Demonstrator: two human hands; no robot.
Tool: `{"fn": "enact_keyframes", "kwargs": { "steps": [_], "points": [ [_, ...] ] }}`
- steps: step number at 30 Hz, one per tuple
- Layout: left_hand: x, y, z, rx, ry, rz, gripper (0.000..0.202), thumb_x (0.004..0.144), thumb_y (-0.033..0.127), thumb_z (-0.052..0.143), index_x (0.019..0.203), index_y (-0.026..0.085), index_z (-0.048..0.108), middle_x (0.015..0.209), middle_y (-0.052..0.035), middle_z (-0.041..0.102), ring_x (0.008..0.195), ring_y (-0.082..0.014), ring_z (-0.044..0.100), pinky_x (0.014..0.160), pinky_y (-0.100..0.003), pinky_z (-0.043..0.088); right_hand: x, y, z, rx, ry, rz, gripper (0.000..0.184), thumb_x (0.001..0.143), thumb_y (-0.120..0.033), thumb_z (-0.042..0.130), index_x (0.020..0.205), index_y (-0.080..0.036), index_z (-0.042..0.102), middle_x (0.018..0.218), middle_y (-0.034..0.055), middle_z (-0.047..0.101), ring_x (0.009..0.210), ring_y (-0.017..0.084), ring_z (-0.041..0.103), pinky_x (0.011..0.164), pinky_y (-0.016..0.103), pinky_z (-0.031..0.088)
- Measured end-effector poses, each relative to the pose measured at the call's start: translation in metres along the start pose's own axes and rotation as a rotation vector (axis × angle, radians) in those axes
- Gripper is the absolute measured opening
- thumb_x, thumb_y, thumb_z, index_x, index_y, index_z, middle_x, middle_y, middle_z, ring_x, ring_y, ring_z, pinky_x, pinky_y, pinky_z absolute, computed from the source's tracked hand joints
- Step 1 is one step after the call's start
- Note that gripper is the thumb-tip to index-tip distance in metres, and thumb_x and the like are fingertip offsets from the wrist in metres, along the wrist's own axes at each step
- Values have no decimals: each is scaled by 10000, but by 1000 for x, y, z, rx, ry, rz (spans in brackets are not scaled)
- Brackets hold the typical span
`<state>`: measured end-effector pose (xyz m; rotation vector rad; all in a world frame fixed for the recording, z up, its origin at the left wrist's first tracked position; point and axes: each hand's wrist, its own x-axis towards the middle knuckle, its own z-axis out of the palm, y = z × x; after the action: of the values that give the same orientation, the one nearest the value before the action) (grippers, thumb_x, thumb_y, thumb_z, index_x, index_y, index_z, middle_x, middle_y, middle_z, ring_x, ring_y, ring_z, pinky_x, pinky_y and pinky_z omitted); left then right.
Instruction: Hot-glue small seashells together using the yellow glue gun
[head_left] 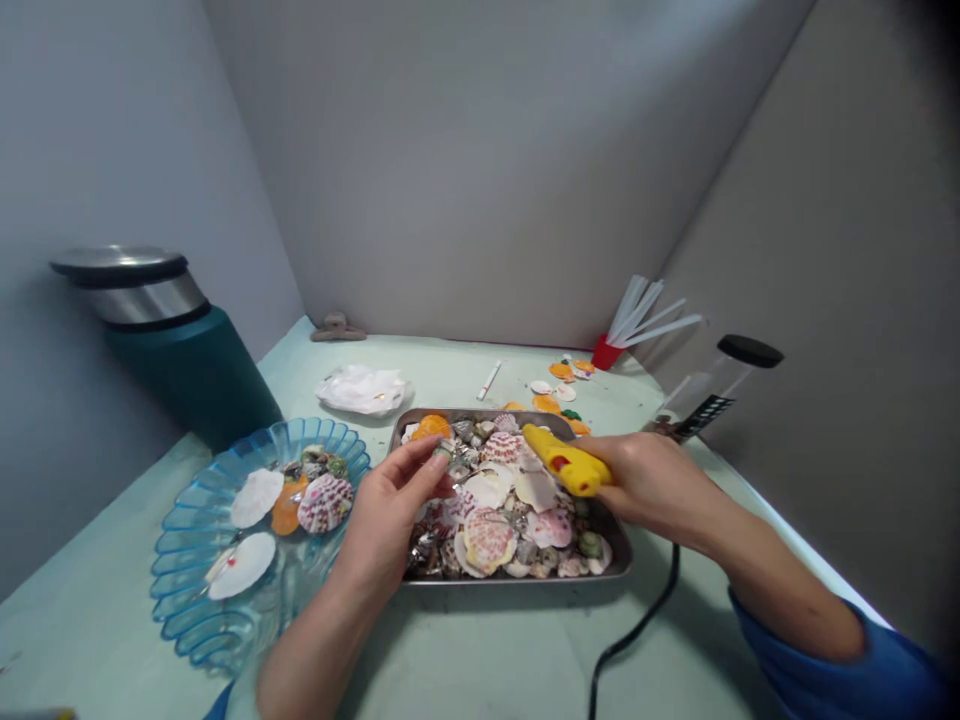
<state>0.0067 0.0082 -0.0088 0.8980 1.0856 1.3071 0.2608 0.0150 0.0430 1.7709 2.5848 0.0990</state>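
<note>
- Glue gun [568, 464], yellow, clamped in right hand [651, 482], nozzle over steel tray [517, 576] of seashells; black cord [637, 628] trailing toward viewer
- Left hand [390, 515] at tray's left edge, fingertips pinched together on small shell [444, 452]
- Blue glass dish [196, 575] left, holding scallop shells
- Farther back: teal flask [176, 345]; red cup [606, 352] of glue sticks

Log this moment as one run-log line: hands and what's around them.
left hand: pinching small shell over metal tray | right hand: grip on yellow glue gun | blue dish: shells
</note>
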Motion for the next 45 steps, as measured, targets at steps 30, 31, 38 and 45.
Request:
{"fn": "enact_keyframes", "kwargs": {
  "steps": [30,31,38,45],
  "points": [
    [-4,5,3,-112,-26,-51,423,628,257,773,1017,150,649,953,-59,680,729,-149,664,766,-282,498,-1,-11,10,591,71,-14,223,862,-331,501,926,-175,646,847,42,708,682,190,644,543,246,453],
    [-4,5,3,-130,-31,-53,421,625,250,776,1013,150,646,957,-56,673,736,-154,668,772,-287,502,-2,-15,13,726,71,-2,241,854,-359,520,947,-173,644,859,44,703,666,189,637,526,251,461],
    [-1,2,1,-195,-80,-36,399,666,230,753,1036,146,629,1023,-78,642,795,-172,671,845,-330,499,-8,-43,24,894,106,-164,202,860,-345,542,893,-168,634,825,43,666,699,188,603,589,274,468],
    [-1,0,1,-203,-104,-14,361,681,209,742,1027,173,647,1045,-73,660,850,-180,658,857,-336,494,-9,-44,32,898,91,-237,166,868,-305,525,770,-173,540,670,-13,545,579,121,475,544,230,377]
  ]
}}
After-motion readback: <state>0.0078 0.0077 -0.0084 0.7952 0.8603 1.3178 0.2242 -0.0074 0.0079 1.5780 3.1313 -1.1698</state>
